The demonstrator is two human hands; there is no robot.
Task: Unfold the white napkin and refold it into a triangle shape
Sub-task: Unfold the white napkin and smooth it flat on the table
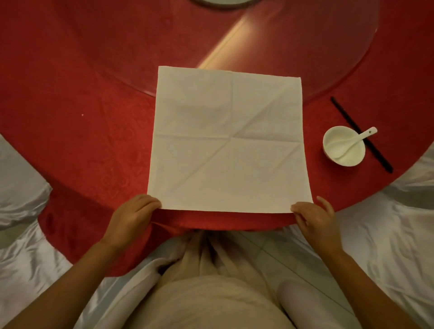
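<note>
Head view: the white napkin lies fully unfolded and flat on the red table, its near edge along the table's near edge, with crease lines crossing at its centre. The left hand pinches the napkin's near left corner and the right hand pinches its near right corner. Toward the table's right edge, well apart from the napkin, a white bowl holds a white spoon, just beside black chopsticks.

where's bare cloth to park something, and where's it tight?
Widest free patch: red tablecloth left of the napkin, out to the table's edge. The glass turntable behind the napkin is bare too, up to the dish at the top. Tight on the right: bowl with spoon, chopsticks. Left hand and right hand take the near corners.
</note>
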